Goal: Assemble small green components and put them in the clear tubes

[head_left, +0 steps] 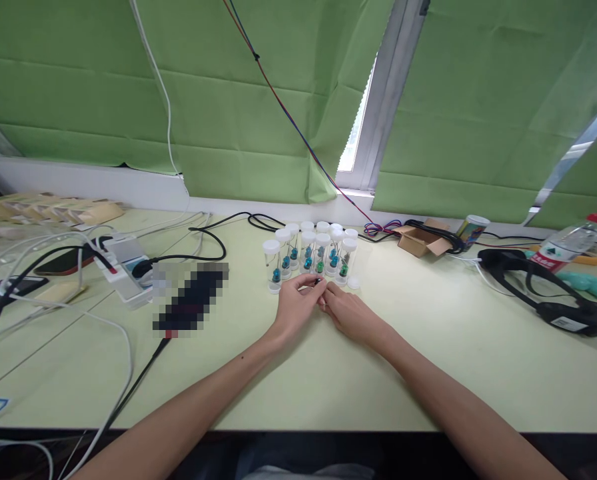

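Note:
My left hand (298, 303) and my right hand (351, 312) meet over the table, fingers closed together in a pinch. A tiny dark piece (318, 281) shows at the left fingertips, too small to name. The right fingers hide whatever they may hold. Just beyond my hands stand several clear tubes with white caps, with small blue or green parts and thin dark stems inside. The leftmost tube (273, 267) holds a blue part, and the front right tube (346, 261) a green one. A loose white cap (354, 283) lies beside the right tube.
To the left are a pixelated dark device (191, 300), a white power strip (127, 270) and tangled cables. An open cardboard box (418, 241), a can (473, 231), a plastic bottle (561, 247) and a black headset (568, 313) occupy the right. Green blinds (258, 113) hang behind.

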Motion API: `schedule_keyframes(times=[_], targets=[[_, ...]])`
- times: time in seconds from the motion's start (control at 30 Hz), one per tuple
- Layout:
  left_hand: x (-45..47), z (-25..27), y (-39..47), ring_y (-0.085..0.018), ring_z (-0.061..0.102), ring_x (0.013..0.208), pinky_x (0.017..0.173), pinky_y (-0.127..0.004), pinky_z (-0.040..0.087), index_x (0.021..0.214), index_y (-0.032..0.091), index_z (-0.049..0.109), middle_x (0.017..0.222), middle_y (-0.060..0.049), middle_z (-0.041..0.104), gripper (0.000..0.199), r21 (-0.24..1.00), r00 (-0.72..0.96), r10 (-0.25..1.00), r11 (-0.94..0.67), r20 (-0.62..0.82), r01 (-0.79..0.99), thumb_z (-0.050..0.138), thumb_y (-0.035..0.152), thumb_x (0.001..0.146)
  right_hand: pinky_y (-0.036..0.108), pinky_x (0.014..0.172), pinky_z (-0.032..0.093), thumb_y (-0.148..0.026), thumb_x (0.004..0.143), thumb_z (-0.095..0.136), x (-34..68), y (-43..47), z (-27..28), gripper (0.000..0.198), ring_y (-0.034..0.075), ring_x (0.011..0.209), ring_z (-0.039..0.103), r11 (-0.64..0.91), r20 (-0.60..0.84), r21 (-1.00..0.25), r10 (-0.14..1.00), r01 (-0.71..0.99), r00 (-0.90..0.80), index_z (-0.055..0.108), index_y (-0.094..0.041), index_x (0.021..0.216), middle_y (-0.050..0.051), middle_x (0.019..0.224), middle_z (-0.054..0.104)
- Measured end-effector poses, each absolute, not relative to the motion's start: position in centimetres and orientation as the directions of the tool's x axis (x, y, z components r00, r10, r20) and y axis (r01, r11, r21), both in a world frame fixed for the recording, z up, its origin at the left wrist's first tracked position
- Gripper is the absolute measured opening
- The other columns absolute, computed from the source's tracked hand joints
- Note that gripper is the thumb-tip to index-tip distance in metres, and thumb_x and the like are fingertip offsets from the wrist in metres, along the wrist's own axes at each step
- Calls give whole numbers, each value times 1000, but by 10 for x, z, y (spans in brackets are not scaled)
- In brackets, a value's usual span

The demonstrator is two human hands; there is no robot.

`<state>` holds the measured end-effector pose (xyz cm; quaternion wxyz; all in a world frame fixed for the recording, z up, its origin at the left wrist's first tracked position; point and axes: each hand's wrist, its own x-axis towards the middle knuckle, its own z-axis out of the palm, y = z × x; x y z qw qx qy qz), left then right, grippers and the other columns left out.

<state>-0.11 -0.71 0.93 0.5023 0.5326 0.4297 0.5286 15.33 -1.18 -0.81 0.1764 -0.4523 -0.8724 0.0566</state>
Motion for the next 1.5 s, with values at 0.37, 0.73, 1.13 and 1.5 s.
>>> schedule_keyframes(times=[0.37, 0.73, 1.13, 1.5], targets=[[-1, 8, -6, -14, 60, 60, 64, -30, 51, 88, 15, 70, 74, -3, 65, 28, 987, 74, 986, -144, 149, -69, 73, 41, 75, 30, 64, 43, -10, 97, 41, 151, -15, -3, 19, 20, 77, 61, 579, 245, -247, 813, 777, -528, 52, -20, 109, 10, 105, 57], [-2, 7, -5, -13, 59, 59, 66, -30, 51, 88, 16, 70, 78, -2, 66, 28, 984, 55, 984, -169, 172, -57, 72, 41, 77, 32, 67, 44, -18, 100, 39, 150, -16, -3, 11, 20, 79, 59, 562, 281, -314, 825, 765, -491, 50, -19, 101, 10, 103, 56], [-2, 8, -5, -13, 58, 57, 64, -29, 48, 86, 16, 69, 76, -2, 67, 27, 987, 41, 987, -154, 156, -55, 73, 41, 76, 30, 63, 42, -21, 94, 42, 154, -7, -8, 15, 18, 68, 57, 471, 355, -614, 882, 633, -311, 46, -22, 80, 3, 77, 62], [-2, 10, -6, -12, 60, 57, 64, -28, 49, 89, 16, 70, 85, -4, 69, 29, 988, 30, 988, -149, 150, -27, 73, 41, 76, 32, 59, 54, -39, 88, 58, 149, -3, -5, 22, 19, 58, 66, 291, 271, -926, 956, 240, -112, 50, -23, 77, 0, 62, 64]])
